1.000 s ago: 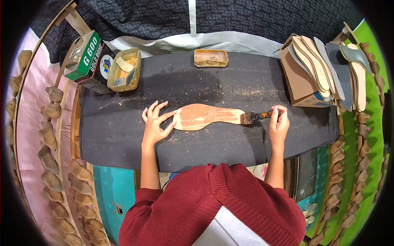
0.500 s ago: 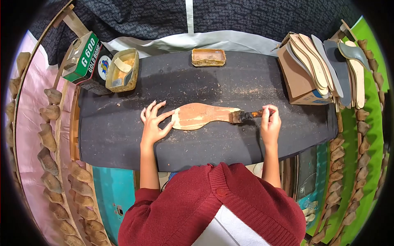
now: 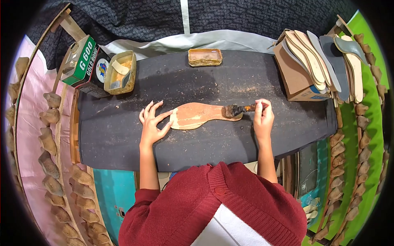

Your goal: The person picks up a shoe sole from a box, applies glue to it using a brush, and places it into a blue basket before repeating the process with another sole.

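Note:
A tan, sole-shaped insole (image 3: 193,115) lies flat on the dark cloth of the table, its wide toe end to the left. My left hand (image 3: 154,125) has its fingers spread, with the fingertips and thumb against that wide end. In my right hand (image 3: 264,119) is the handle of a brush (image 3: 236,110), pinched between thumb and fingers. The dark, caked bristles rest on the narrow heel part of the insole. Uneven pale patches show along the insole's surface.
A shallow yellowish tray (image 3: 205,57) sits at the back middle. Back left are a G 600 can (image 3: 84,65) and a yellow tub (image 3: 120,73). A cardboard box (image 3: 292,78) of insoles stands at right. Wooden shoe lasts (image 3: 49,141) line racks on both sides.
My right hand has moved left with the brush, so the bristles lie further along the heel part. My left hand stays at the toe end.

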The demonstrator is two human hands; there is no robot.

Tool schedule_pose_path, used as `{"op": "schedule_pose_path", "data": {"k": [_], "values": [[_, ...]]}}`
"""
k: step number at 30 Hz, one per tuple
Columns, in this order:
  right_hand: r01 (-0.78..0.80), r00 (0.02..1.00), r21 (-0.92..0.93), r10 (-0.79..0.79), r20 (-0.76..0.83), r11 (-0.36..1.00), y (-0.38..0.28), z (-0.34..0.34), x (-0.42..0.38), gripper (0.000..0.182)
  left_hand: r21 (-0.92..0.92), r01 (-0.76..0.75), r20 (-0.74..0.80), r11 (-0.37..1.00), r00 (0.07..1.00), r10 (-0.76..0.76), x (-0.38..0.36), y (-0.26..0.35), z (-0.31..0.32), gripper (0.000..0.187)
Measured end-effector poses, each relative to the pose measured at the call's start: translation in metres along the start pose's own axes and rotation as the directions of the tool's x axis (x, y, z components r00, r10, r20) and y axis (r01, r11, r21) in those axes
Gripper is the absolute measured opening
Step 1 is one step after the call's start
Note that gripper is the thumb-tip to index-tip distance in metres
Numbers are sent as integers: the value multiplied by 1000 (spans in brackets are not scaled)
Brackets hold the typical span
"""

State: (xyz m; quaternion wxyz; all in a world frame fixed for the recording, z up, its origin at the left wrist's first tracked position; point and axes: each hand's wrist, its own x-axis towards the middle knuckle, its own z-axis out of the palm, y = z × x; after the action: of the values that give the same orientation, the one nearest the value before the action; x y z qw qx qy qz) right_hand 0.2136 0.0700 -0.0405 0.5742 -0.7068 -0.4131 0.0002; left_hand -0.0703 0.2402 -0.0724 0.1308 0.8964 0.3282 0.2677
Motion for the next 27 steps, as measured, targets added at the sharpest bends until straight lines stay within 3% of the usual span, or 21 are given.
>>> {"op": "schedule_pose_path", "data": {"k": [4,7,14,17,20,22,23,25,27], "values": [[62,996,-101,-68,-58,993,11,-25,5,12,-14,5,1,1000,1000,-5,1,-1,1,31],[-55,996,-170,42,-80,984,8,-41,9,12,-6,-1,11,1000,1000,1,2,-2,1,31],[61,966,-112,-86,-242,992,0,-23,7,12,14,19,-4,1000,1000,-19,0,-7,-2,30],[10,960,-83,-33,-280,996,6,-25,8,13,25,32,-2,999,999,-32,-2,-10,-2,30],[74,931,-88,-101,-352,993,0,-23,11,14,52,12,20,999,1000,-13,0,-9,-3,42],[32,942,-16,-36,-333,999,-3,-19,12,14,-46,30,68,998,997,-27,1,-3,-7,63],[15,960,49,-1,-280,999,-2,-13,13,13,-46,29,68,999,997,-25,1,-3,-7,63],[-18,984,127,40,-173,992,5,3,17,12,-37,1,101,999,995,3,2,-3,-6,81],[-35,992,138,51,-113,990,9,22,18,12,-31,4,98,1000,995,-1,2,-4,-5,79]]}}
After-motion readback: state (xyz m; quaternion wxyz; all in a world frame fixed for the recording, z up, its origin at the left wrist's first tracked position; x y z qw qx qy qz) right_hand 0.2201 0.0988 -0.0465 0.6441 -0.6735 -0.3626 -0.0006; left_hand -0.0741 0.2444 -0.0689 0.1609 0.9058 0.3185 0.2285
